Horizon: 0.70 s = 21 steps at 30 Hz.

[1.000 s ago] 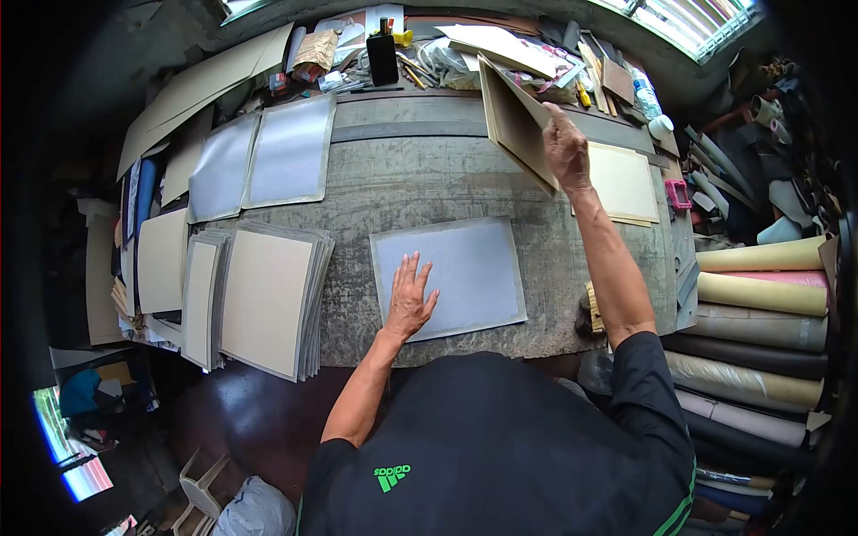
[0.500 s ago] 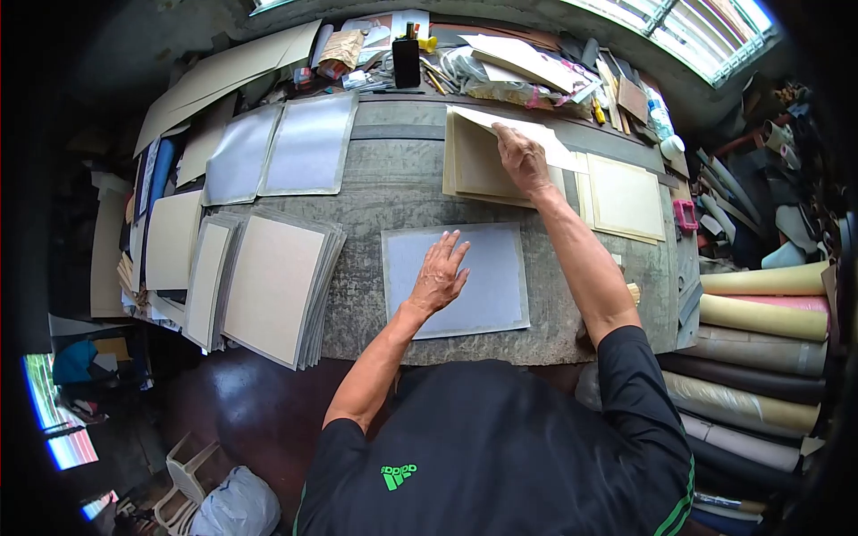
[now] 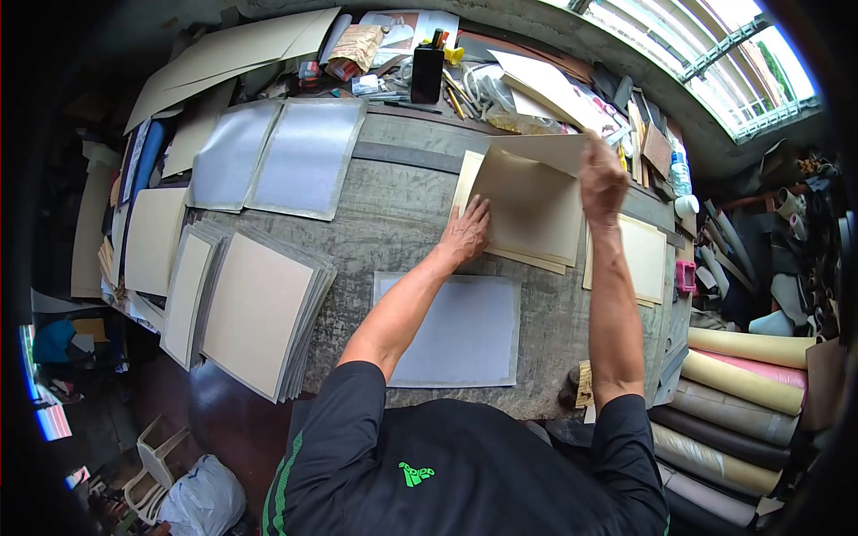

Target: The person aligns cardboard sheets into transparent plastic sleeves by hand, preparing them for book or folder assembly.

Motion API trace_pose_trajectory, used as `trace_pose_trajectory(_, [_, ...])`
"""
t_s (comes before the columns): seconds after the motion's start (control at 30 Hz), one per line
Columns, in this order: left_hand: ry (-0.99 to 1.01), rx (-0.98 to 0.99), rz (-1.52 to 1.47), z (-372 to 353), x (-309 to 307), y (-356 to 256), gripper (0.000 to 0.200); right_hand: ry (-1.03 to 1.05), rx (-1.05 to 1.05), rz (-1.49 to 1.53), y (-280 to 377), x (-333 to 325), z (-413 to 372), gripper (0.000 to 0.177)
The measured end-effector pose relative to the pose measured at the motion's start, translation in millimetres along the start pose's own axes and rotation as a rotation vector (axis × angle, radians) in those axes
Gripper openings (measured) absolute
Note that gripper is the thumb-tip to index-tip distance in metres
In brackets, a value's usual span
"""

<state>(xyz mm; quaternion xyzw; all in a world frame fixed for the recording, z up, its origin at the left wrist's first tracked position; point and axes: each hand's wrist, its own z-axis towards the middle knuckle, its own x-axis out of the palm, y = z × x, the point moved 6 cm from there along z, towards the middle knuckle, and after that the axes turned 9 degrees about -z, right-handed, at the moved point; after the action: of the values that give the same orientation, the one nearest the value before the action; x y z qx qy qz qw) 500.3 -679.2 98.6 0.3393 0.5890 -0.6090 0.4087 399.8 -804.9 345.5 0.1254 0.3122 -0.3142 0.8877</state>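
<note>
A pile of tan cardboard sheets (image 3: pixel 538 207) lies at the back right of the table, its top sheet bent and raised along the far and right side. My right hand (image 3: pixel 603 179) is closed on the far right corner of that cardboard sheet. At the pile's left edge, my left hand (image 3: pixel 466 234) rests with fingers outstretched, touching the sheets. In front of me lies a blue-grey panel (image 3: pixel 456 330) with a grey border, partly covered by my left forearm. A smaller set of cream sheets (image 3: pixel 639 259) sits to the right, partly behind my right forearm.
Bordered boards (image 3: pixel 259 313) are stacked at the left front, with two shiny bluish panels (image 3: pixel 304 156) behind them. A black phone (image 3: pixel 426 75) stands among tools and papers at the back. Rolls of material (image 3: pixel 742 380) are piled at the right.
My left hand has moved from the blue-grey panel up to the cardboard pile. My right hand has shifted right, lifting and bending the top sheet further. The camera view has tilted.
</note>
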Motion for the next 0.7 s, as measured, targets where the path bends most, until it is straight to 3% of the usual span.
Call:
trace_pose_trajectory(0.03, [0.072, -0.095, -0.151, 7.6, 2.2, 2.8, 0.061, -0.074, 0.052, -0.055, -24.5, -5.4, 2.7, 0.02])
trace_pose_trajectory(0.13, [0.102, -0.164, -0.175, 11.1, 13.2, 12.6, 0.058, -0.022, 0.145, 0.008, -52.1, -23.1, 7.3, 0.017])
trace_pose_trajectory(0.23, [-0.002, -0.08, -0.116, 2.6, 15.2, 11.7, 0.052, -0.01, 0.209, 0.075, -57.0, -34.5, 5.3, 0.018])
trace_pose_trajectory(0.33, [-0.258, -0.066, -0.077, -4.4, -14.0, 5.3, 0.046, -0.127, 0.258, 0.095, -40.6, -78.8, 17.1, 0.02])
trace_pose_trajectory(0.37, [-0.259, -0.062, -0.077, -6.5, -21.2, -1.6, 0.046, -0.19, 0.261, 0.15, -35.8, -96.3, 19.1, 0.02])
trace_pose_trajectory(0.43, [-0.362, -0.166, -0.466, -16.8, -42.5, -4.9, 0.048, -0.18, 0.388, 0.339, -35.5, -123.1, 11.2, 0.021])
trace_pose_trajectory(0.47, [-0.28, -0.263, -0.837, -22.6, -44.2, -7.4, 0.056, -0.18, 0.524, 0.497, -31.1, -134.5, 2.7, 0.019])
trace_pose_trajectory(0.5, [-0.284, -0.268, -0.832, -31.7, -54.3, -17.0, 0.056, -0.141, 0.613, 0.629, -38.3, -139.1, -13.1, 0.024])
trace_pose_trajectory(0.57, [-0.296, -0.46, -1.877, -60.1, -45.4, -30.3, 0.063, -0.144, 0.726, 0.937, -39.4, -148.0, -50.8, 0.029])
trace_pose_trajectory(0.63, [-0.327, -0.25, -2.124, -83.3, -59.3, -19.9, 0.046, 0.011, 0.834, 1.122, -18.8, -159.1, -90.5, 0.04])
trace_pose_trajectory(0.67, [-0.469, -0.426, -2.008, -105.0, -76.5, -17.1, 0.041, 0.157, 0.834, 1.148, -10.6, -159.0, -108.6, 0.042])
trace_pose_trajectory(0.7, [-0.578, -0.396, -1.87, -124.2, -87.3, -9.0, 0.042, 0.301, 0.836, 1.17, -3.8, -159.2, -131.6, 0.045])
